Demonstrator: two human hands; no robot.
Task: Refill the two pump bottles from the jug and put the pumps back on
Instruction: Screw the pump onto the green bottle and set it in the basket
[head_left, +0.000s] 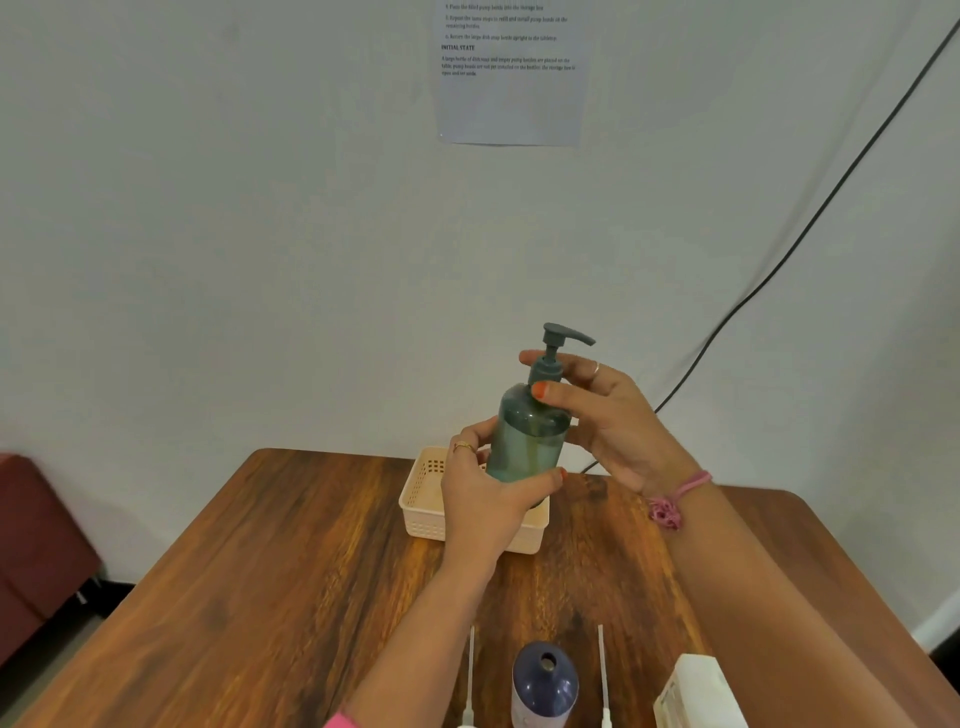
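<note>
Both hands clamp one teal bottle (527, 441) above the basket (423, 499): left hand (485, 491) grips its body, right hand (597, 410) pinches the pump collar (545, 370), likely tightening. Next, the open dark bottle (544, 680) on the counter (260, 571) needs filling.

Soft, even indoor light fills the scene, moderately bright, with no hard shadows; only faint shade sits under the basket (423, 512) on the table (260, 571). The wood shows a mild sheen, no strong glare. Wide-angle distortion bends the table edges and the cable (810, 223) on the wall. Detail is slightly soft throughout; the printed sheet (509, 73) is only partly legible.
</note>
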